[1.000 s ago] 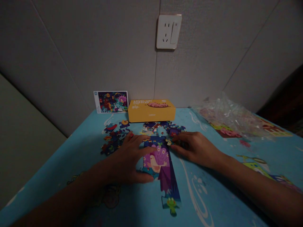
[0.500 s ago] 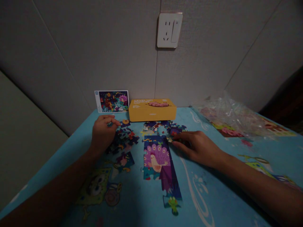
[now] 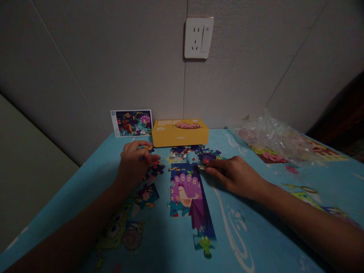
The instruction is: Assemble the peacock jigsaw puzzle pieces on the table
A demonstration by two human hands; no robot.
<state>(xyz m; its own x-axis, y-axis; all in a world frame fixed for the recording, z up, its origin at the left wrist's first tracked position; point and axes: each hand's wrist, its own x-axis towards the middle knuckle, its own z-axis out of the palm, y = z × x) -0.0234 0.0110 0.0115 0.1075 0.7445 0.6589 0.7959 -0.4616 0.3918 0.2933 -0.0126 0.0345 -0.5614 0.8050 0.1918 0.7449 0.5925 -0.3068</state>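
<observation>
A partly joined jigsaw puzzle (image 3: 186, 189) with a purple peacock lies flat in the middle of the table, with a green frog at its near end. My right hand (image 3: 237, 176) rests just right of its upper corner, thumb and forefinger pinched on a small puzzle piece (image 3: 202, 167). Over the loose puzzle pieces (image 3: 153, 172) on the left is my left hand (image 3: 133, 161), its fingers bent but apart and nothing visible in them. It hides part of that pile. More loose pieces (image 3: 210, 154) lie beyond the joined section, before the yellow box.
The yellow puzzle box (image 3: 180, 134) stands against the wall, beside a leaning reference picture card (image 3: 133, 123). Clear plastic bags (image 3: 273, 136) lie over other printed pictures at the right. A blue cartoon tablecloth (image 3: 227, 235) covers the table. A wall socket (image 3: 198, 38) is above.
My left hand has moved right and nearer over the left pile, its fingers spreading. My right hand keeps its pinch by the puzzle's corner. The view has shifted slightly.
</observation>
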